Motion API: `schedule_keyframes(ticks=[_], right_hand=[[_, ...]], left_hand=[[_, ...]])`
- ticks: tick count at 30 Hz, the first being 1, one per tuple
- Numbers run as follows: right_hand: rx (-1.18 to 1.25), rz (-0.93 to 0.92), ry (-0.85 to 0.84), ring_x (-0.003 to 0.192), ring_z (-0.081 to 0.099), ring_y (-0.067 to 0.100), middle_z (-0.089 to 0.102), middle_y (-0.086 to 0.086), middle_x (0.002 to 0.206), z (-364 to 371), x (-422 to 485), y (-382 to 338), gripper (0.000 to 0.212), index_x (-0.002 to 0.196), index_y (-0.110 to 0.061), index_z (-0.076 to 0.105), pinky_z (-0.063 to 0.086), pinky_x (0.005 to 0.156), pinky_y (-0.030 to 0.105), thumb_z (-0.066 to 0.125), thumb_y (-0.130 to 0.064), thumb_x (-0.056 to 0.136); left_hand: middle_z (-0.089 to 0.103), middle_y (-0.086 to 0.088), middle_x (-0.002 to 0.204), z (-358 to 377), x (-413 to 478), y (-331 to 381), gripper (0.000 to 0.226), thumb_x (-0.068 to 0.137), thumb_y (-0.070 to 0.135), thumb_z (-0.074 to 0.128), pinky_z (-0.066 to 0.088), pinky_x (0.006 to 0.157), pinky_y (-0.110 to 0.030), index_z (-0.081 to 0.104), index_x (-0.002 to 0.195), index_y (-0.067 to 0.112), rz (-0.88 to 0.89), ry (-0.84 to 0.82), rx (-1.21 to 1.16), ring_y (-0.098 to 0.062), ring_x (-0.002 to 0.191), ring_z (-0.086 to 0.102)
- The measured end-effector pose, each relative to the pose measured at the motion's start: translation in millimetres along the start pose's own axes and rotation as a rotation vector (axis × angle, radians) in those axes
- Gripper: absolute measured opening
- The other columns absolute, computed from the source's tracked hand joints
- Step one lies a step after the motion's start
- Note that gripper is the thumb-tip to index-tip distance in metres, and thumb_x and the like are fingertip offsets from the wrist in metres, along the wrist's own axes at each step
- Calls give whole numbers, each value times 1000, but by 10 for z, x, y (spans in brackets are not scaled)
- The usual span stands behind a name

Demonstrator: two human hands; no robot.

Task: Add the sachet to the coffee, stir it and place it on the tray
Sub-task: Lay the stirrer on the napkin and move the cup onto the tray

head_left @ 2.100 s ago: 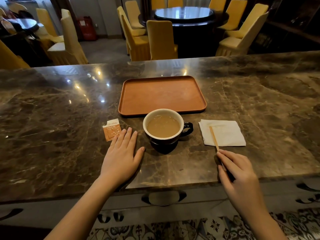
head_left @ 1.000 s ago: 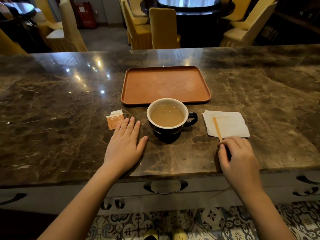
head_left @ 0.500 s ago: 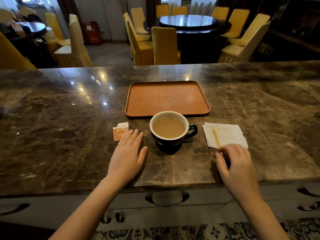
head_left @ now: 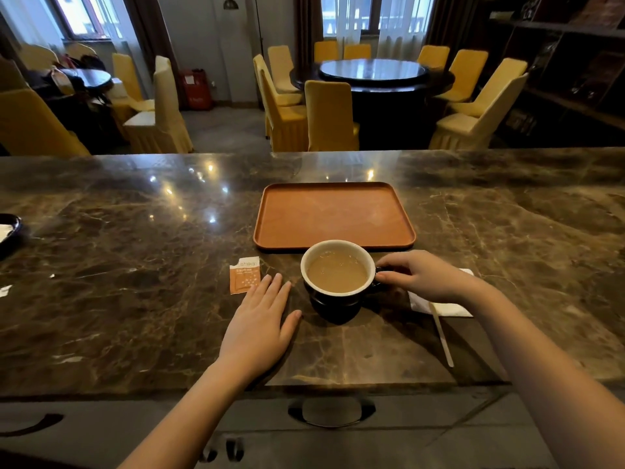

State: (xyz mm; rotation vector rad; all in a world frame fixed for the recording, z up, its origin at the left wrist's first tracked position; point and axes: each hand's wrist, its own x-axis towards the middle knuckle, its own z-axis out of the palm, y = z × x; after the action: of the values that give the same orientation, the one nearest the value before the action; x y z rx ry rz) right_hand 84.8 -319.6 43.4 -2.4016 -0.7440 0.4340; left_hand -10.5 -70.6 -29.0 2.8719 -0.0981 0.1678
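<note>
Reaching in from the cup's right side, the right hand (head_left: 426, 277) has its fingers (head_left: 394, 265) curled about the handle of the coffee cup (head_left: 338, 279); the handle itself is hidden under them, so I cannot tell whether the grip is closed on it or only touching. The left hand (head_left: 262, 324) lies flat and open on the desk (head_left: 135, 282), fingers spread and holding nothing, its thumb just short of the cup's base. The cup stands upright on the desk, full of pale brown coffee, directly in front of the orange tray (head_left: 333, 214), whose near rim sits just beyond the cup. That is the relation the next move seems to hinge on: from the right fingers the tray lies straight ahead and slightly left, its long side running across, so a short lift forward should land the cup on it. The torn sachet (head_left: 244, 275) lies just past the left fingertips, and the wooden stirrer (head_left: 442, 335) rests near the right wrist, partly on the white napkin (head_left: 439, 308), pointing away from the person. The right hand is plainly nearer.
</note>
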Motion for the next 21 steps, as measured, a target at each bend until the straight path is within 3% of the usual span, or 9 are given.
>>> schedule_keyframes(ticks=[3,6,11,21], right_hand=[[58,23,-88,83,61,5,68,-3,93,-46,36,28,23,101,-19,66,47,76,24,51,-31,89],[198,51,-117,66,57,0,65,-10,73,-44,42,41,19,90,-22,69,45,67,21,52,-32,88],[325,82,-85,72,58,13,65,12,85,21,20,70,23,94,-13,67,47,70,28,52,-28,89],[318,44,57,79,58,14,63,2,86,150,23,90,19,93,-14,62,46,70,23,47,-25,92]], left_hand=[[6,0,155,5,3,-1,58,93,48,23,-7,110,-26,11,143,22,-2,-1,6,-9,140,-4],[5,2,155,6,6,-1,59,92,50,22,-8,109,-25,10,143,23,-6,-9,8,-9,140,-4],[6,1,155,9,9,5,59,92,50,23,-8,109,-25,11,143,22,-7,-3,14,-9,141,-3],[7,1,155,3,5,13,59,92,49,24,-7,109,-25,11,143,22,-8,-5,26,-9,141,-2]])
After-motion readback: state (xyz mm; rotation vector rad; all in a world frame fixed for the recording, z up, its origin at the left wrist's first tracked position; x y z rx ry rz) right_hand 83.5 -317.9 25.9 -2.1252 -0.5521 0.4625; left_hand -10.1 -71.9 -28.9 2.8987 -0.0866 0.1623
